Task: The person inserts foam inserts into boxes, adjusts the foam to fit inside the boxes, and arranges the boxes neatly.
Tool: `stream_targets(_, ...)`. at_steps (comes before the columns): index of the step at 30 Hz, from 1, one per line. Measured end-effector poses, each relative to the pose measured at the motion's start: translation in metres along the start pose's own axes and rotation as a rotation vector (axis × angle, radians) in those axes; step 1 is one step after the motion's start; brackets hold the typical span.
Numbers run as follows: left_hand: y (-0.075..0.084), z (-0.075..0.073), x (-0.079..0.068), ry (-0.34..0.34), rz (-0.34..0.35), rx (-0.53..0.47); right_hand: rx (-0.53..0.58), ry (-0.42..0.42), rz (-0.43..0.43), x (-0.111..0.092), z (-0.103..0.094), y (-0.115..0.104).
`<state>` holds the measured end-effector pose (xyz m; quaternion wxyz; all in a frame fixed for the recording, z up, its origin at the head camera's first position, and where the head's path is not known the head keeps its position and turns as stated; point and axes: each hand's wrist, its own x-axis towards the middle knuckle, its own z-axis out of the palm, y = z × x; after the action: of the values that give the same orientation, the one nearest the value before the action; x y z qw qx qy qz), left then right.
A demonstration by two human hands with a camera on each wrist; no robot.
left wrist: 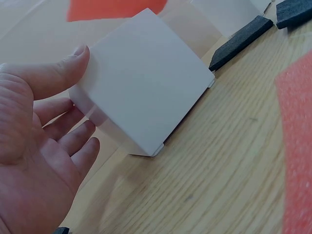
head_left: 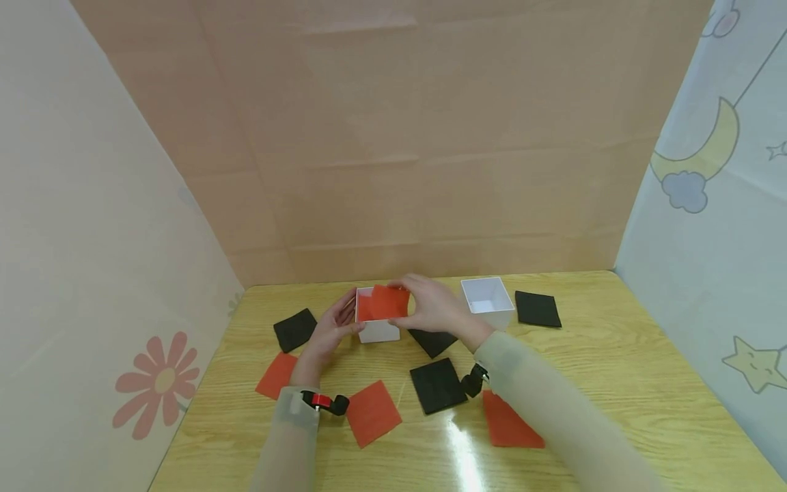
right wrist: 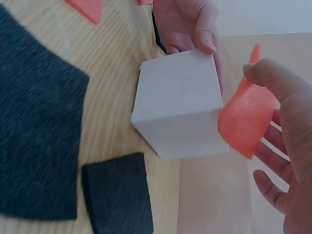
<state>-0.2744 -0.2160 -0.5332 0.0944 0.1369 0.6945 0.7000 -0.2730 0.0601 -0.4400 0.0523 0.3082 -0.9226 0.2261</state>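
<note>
A white open-topped box [head_left: 378,333] stands at the back of the table. My left hand [head_left: 327,333] holds it at its left side, thumb at the front edge [left wrist: 151,87] and fingers along the side wall. In my right hand [head_left: 435,306], a thin red square [head_left: 391,303], foam-like in texture, is pinched between thumb and fingers over the box's opening. The right wrist view shows this red square [right wrist: 248,119] bent into a curve. More red [head_left: 364,311] is visible inside the box; whether it is a separate piece I cannot tell.
A second white box [head_left: 495,318] stands to the right, with a black square [head_left: 537,309] beside it. Other black squares [head_left: 438,386] and red squares [head_left: 374,413] lie scattered on the wooden table [head_left: 590,362]. A brown backdrop [head_left: 393,171] rises behind.
</note>
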Motion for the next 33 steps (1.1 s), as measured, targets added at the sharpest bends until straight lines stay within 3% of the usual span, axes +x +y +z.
stream_targets(8, 0.0, 0.001, 0.002, -0.023, 0.023, -0.016, 0.065, 0.041, -0.033, 0.018, 0.005, -0.007)
stream_targets(15, 0.001, 0.005, 0.001, -0.027, 0.025, -0.009, 0.064, 0.018, -0.033, 0.025, 0.01, -0.007)
stream_targets(33, 0.0, 0.009, 0.0, -0.034, 0.02, -0.021, -0.07, -0.076, 0.041, 0.034, 0.014, -0.006)
